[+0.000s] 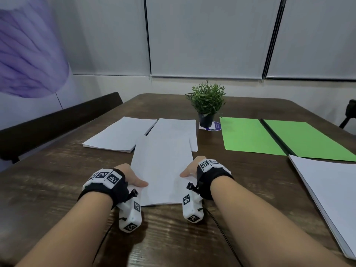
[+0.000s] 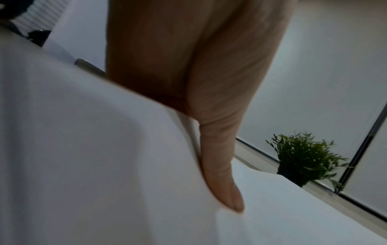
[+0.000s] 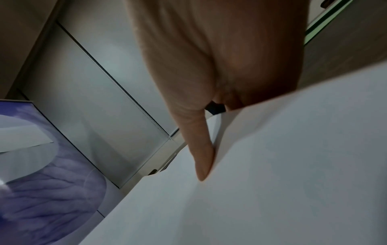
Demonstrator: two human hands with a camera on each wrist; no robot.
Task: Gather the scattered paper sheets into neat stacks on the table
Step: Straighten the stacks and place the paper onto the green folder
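Note:
A sheaf of white paper sheets (image 1: 161,170) is held just above the dark wooden table (image 1: 57,180), near its front edge. My left hand (image 1: 133,180) grips the sheaf's left side, thumb on top (image 2: 226,190), fingers hidden underneath. My right hand (image 1: 189,170) grips its right side the same way, thumb pressed on the top sheet (image 3: 204,159). Behind it lie two more white stacks, one at the left (image 1: 121,136) and one in the middle (image 1: 175,128), partly covered by the held sheaf. Two green sheets (image 1: 248,135) (image 1: 304,141) lie at the right.
A small potted plant (image 1: 207,105) stands on a round coaster (image 1: 215,126) behind the papers. Another thick white stack (image 1: 331,191) lies at the right front edge. A dark bench (image 1: 48,128) runs along the table's left side. Window blinds cover the far wall.

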